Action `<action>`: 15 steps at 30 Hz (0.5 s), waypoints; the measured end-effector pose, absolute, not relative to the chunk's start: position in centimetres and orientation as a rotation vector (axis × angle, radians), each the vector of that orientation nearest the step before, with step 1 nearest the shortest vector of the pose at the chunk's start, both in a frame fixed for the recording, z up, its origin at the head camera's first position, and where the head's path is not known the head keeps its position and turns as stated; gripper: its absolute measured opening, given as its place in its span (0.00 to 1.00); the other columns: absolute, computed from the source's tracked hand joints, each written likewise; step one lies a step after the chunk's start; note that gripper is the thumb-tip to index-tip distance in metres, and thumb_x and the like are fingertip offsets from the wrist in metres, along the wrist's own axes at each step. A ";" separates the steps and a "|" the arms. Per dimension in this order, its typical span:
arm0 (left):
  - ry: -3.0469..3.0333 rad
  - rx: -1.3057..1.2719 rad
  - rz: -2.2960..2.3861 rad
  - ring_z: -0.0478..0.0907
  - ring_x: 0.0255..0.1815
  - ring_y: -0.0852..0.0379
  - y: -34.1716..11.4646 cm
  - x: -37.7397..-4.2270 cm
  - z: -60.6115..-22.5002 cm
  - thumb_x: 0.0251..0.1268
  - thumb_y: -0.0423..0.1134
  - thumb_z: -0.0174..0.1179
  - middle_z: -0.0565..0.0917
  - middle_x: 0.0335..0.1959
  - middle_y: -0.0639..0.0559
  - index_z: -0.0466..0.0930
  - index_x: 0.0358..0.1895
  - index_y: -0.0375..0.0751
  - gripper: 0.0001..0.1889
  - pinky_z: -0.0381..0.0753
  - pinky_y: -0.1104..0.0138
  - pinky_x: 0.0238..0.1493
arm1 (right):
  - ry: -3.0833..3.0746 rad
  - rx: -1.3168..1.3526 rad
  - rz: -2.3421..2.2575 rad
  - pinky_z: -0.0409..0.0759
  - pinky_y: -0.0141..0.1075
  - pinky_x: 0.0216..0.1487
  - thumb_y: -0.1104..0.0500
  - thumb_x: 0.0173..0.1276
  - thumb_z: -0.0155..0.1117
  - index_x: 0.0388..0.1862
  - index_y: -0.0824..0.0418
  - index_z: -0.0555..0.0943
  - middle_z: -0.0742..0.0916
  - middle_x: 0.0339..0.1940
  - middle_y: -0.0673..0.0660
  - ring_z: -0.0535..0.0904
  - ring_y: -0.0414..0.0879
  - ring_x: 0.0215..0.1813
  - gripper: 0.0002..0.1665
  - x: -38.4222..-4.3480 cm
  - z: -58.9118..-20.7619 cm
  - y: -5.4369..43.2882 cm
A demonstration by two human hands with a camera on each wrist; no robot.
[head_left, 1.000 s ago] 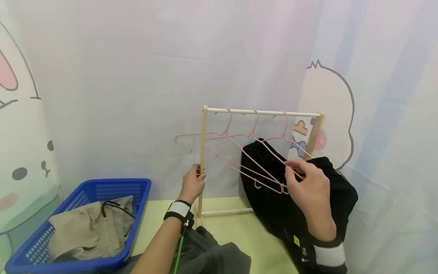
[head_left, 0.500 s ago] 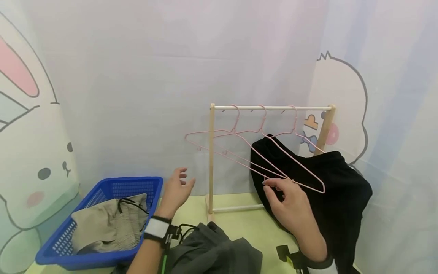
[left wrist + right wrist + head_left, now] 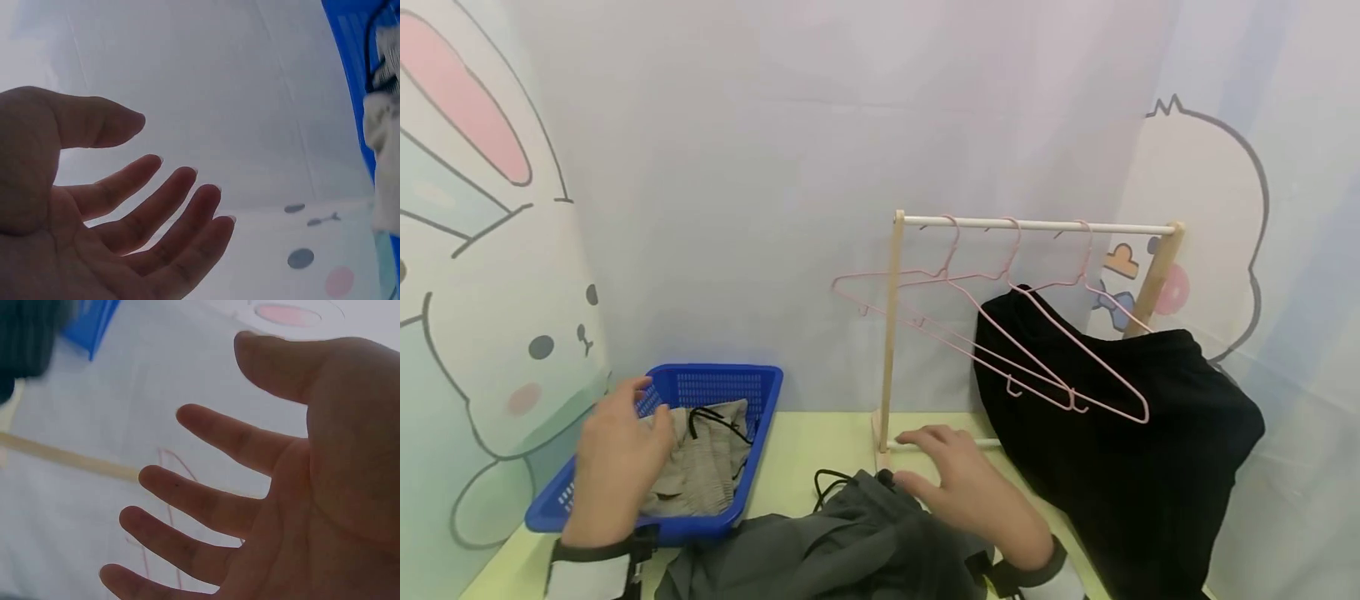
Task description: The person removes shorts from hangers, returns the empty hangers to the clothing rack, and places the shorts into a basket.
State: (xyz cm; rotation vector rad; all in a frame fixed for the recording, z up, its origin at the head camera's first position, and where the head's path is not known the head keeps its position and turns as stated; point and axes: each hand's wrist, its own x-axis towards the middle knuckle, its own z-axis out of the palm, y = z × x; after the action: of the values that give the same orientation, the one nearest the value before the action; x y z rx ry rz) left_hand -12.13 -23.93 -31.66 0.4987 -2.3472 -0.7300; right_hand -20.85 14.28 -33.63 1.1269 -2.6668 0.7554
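My left hand [image 3: 621, 454] hovers over the left side of the blue basket [image 3: 760, 450], fingers spread and relaxed, palm bare in the left wrist view. Inside the basket lie beige pants [image 3: 703, 467] with a black drawstring. My right hand [image 3: 966, 483] is above the right end of a dark grey garment [image 3: 820, 550], which lies bunched on the table with a black cord loop at its top. Its fingers [image 3: 206, 500] are extended with nothing between them. Pink hangers [image 3: 1045, 375] hang from the rack's white rod [image 3: 985, 222]; black pants [image 3: 1142, 450] hang at the right end.
The wooden rack post [image 3: 891, 333] stands between the basket and the hanging black pants. A pale green tabletop [image 3: 820, 433] lies beneath everything. Behind it hangs a light curtain [image 3: 737, 208] with cartoon animals printed on it.
My left hand has let go of the rack post and moved left over the basket. The right hand has left the hangers and come down and left to the grey garment. The view has turned left.
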 end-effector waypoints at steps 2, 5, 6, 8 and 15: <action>-2.348 0.527 -0.675 0.68 0.61 0.20 -25.4 -11.6 -31.8 0.75 0.37 0.53 0.72 0.63 0.19 0.66 0.72 0.25 0.28 0.67 0.33 0.58 | -2.718 1.208 0.742 0.73 0.62 0.63 0.39 0.76 0.63 0.70 0.50 0.78 0.80 0.67 0.59 0.74 0.62 0.68 0.30 -20.8 -34.3 13.5; -2.379 0.564 -0.636 0.63 0.63 0.18 -27.8 -11.1 -32.6 0.74 0.37 0.51 0.69 0.62 0.15 0.65 0.70 0.20 0.28 0.57 0.31 0.63 | -2.827 1.263 0.692 0.70 0.69 0.61 0.33 0.71 0.65 0.73 0.44 0.75 0.77 0.72 0.61 0.72 0.66 0.70 0.36 -20.6 -35.2 12.3; -2.392 0.575 -0.623 0.62 0.63 0.18 -28.5 -10.9 -32.9 0.73 0.37 0.51 0.68 0.62 0.14 0.65 0.69 0.19 0.28 0.55 0.31 0.62 | -2.868 1.268 0.660 0.68 0.73 0.60 0.32 0.69 0.66 0.74 0.40 0.73 0.75 0.73 0.61 0.71 0.67 0.71 0.37 -20.4 -35.4 12.0; -2.425 0.603 -0.611 0.62 0.61 0.18 -30.1 -10.8 -33.7 0.73 0.37 0.51 0.67 0.61 0.12 0.64 0.68 0.17 0.29 0.55 0.31 0.59 | -2.944 1.273 0.582 0.62 0.80 0.59 0.30 0.65 0.69 0.76 0.33 0.71 0.72 0.77 0.60 0.67 0.68 0.74 0.41 -20.2 -36.1 11.2; -2.632 0.709 -0.643 0.68 0.57 0.15 -34.9 -10.2 -36.7 0.63 0.35 0.51 0.69 0.60 0.10 0.62 0.65 0.08 0.33 0.68 0.31 0.52 | -3.163 1.296 0.337 0.58 0.85 0.57 0.28 0.54 0.76 0.78 0.19 0.61 0.63 0.83 0.57 0.55 0.73 0.81 0.54 -20.0 -38.9 8.9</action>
State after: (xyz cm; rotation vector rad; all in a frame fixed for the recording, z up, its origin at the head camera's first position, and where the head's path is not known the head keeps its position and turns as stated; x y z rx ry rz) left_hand -10.20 -34.87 -36.73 0.7091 -2.6320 -0.6430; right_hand -19.97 8.90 -38.94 1.2962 -3.1630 0.3370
